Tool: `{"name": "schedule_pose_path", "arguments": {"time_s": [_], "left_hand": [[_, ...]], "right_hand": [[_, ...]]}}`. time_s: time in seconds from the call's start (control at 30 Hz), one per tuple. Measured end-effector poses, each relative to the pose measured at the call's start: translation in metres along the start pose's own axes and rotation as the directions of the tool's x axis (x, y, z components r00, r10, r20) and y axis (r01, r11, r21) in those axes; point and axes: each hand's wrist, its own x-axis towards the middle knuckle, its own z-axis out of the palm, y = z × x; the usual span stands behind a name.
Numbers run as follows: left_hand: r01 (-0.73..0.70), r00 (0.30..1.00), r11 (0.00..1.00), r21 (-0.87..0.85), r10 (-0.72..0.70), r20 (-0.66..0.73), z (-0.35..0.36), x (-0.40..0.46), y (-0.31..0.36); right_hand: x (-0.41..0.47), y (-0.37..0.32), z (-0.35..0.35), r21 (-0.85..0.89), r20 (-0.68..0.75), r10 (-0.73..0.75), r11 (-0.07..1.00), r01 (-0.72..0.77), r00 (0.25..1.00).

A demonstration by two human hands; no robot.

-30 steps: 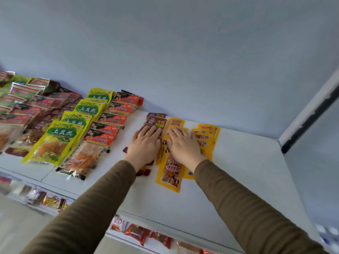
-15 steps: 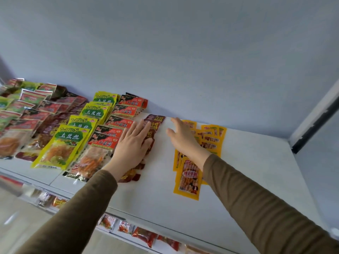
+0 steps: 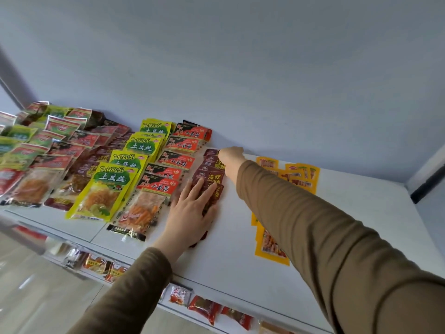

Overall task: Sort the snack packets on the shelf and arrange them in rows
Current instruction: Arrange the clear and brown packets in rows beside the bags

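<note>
Left hand [image 3: 190, 213] lies flat, fingers spread, squaring the dark-red packet row [image 3: 209, 175] (right hand [image 3: 231, 156] at its far end, grip unclear); next, close up the yellow packets [image 3: 297, 175].

We see a white shelf [image 3: 240, 256] bearing flat rows of packets: green and red ones [image 3: 36, 150] at far left, yellow packets [image 3: 108, 189], red-black packets [image 3: 154, 194], maroon packets [image 3: 209, 174], and orange packets [image 3: 269, 244] apart at right.
</note>
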Motion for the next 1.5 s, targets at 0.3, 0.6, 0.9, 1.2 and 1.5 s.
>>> {"name": "schedule_pose_path", "arguments": {"time_s": [0.3,0.6,0.9,1.2,1.5], "left_hand": [[0.023,1.000,0.996,0.082,-0.022,-0.007,-0.010,-0.004,0.005],[0.012,1.000,0.997,0.072,-0.014,0.021,-0.001,-0.003,0.004],[-0.039,0.993,0.999,-0.021,0.041,0.110,-0.018,0.019,-0.001],[0.136,0.978,0.867,-0.479,-0.196,-0.075,-0.050,-0.016,-0.031],[0.140,0.990,0.891,-0.431,-0.134,0.044,-0.032,-0.017,-0.014]], "right_hand": [[-0.003,0.033,0.004,-0.329,-0.054,-0.351,0.890,0.315,0.935],[0.003,0.048,0.000,-0.657,0.160,-0.534,0.570,0.493,0.830],[0.011,0.040,-0.008,-0.607,0.080,-0.463,0.680,0.411,0.883],[-0.080,0.051,-0.038,0.227,0.014,-0.230,0.948,0.221,0.973],[-0.153,0.096,0.001,0.310,0.214,-0.152,0.947,0.080,0.965]]}}
